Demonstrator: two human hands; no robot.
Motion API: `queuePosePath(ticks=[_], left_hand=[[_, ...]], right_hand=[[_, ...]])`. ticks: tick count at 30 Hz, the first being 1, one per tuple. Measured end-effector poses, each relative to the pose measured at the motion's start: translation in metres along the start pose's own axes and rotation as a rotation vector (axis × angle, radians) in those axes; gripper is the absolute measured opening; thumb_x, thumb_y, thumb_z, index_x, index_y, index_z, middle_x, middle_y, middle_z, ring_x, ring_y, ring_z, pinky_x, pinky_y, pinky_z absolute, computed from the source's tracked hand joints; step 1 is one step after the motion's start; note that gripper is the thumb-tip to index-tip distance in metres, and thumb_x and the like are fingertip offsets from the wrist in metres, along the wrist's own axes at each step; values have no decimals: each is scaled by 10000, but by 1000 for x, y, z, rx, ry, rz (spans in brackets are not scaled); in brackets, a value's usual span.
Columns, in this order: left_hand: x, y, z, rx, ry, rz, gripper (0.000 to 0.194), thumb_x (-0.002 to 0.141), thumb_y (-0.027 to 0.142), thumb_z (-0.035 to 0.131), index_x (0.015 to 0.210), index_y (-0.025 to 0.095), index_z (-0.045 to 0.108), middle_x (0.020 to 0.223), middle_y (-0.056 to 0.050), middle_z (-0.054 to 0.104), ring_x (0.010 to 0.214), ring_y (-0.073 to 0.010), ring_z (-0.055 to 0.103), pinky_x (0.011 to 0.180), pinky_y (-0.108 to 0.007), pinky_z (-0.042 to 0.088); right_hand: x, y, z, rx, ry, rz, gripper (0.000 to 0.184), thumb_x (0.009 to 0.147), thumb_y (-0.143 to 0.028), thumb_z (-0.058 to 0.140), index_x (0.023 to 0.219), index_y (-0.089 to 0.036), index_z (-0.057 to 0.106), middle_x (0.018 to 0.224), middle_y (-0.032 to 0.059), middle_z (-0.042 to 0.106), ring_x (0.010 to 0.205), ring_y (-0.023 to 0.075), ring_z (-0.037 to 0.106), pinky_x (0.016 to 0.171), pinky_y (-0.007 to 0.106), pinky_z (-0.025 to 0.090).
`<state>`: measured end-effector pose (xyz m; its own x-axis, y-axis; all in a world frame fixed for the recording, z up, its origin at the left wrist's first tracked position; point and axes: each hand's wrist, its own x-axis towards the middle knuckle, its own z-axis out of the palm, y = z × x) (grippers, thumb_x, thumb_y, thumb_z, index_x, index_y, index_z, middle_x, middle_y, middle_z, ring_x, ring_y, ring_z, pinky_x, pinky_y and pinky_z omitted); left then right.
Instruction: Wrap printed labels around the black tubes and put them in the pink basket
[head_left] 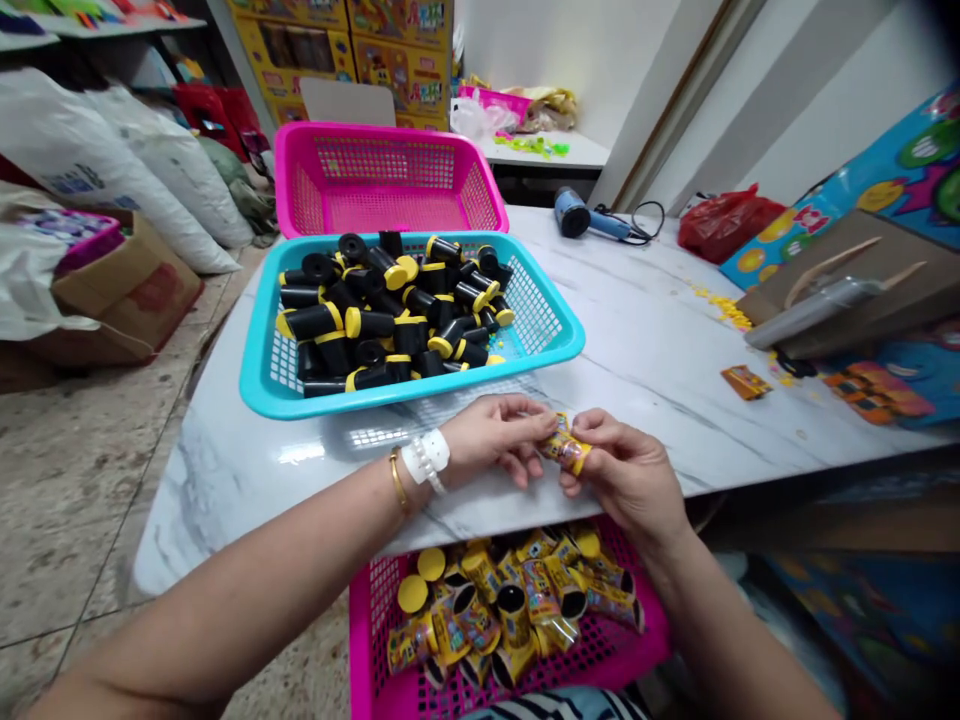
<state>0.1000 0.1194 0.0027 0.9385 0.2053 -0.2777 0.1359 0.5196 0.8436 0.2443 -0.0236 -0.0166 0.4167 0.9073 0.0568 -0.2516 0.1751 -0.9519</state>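
Between the fingertips of both hands is a small yellow printed sleeve (568, 453), held just above the table's front edge. My left hand (491, 435) pinches its left end, and my right hand (634, 465) grips its right side between thumb and fingers. Below the hands, a pink basket (360, 650) holds several tubes in yellow printed sleeves (541, 590), some showing dark open ends, plus yellow round caps (412, 593). Beyond my left hand stands a turquoise basket (551, 300) piled with black tubes with yellow caps (371, 323).
Another pink basket (390, 215) stands behind the turquoise one on the marble-patterned table (630, 290). A blue heat gun (592, 218) with a cord lies at the back. To the right are a red bag (727, 225), a cardboard box (832, 255) and a loose wrapper (745, 382).
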Motion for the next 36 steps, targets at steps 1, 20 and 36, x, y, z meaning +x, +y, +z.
queuePosePath(ticks=[1,20,36], left_hand=[[0,0,0,0,-5,8,514,690,529,860,945,136,647,728,-14,690,525,-100,626,471,-211,500],[-6,-15,14,89,-425,-174,610,650,673,818,881,174,553,575,10,671,403,-147,623,379,-227,514],[-2,-9,15,-31,-296,-26,539,689,561,852,904,130,612,709,-26,676,540,-143,665,451,-245,549]], right_hand=[[0,1,2,22,10,-7,138,719,-298,879,839,-276,816,965,-3,636,492,96,679,417,248,614],[-57,-10,-3,-66,-46,0,149,835,-210,774,958,-293,788,970,-7,560,467,96,683,431,233,595],[-48,3,11,22,219,-4,217,747,-375,853,941,-299,795,979,7,646,446,42,583,343,177,520]])
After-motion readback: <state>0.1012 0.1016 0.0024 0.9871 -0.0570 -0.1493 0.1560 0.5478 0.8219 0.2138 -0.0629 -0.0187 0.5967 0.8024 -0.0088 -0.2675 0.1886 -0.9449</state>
